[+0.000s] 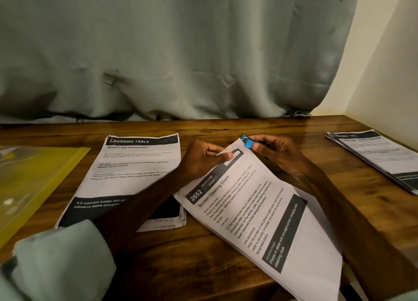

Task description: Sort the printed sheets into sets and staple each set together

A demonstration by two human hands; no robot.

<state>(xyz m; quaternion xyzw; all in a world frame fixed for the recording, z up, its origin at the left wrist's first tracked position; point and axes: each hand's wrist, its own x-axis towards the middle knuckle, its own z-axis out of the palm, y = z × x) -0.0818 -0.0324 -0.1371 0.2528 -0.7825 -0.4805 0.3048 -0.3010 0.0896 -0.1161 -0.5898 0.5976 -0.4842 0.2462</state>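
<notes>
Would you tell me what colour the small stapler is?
The stapler is blue, seen in the head view.

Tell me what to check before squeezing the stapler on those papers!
1. Stapler sits over the top corner of the Screen Cleaning Check sheets: ok.
2. Left hand pinches the sheets close to that corner: ok.
3. Right hand grips the stapler: ok.
4. Fingertips out of the stapler's mouth: cannot tell, the right fingers sit very close.
5. All sheets of the set lined up at the corner: cannot tell, the hands hide it.
6. Dressing Table pile lies apart on the table, not mixed in: ok.
</notes>
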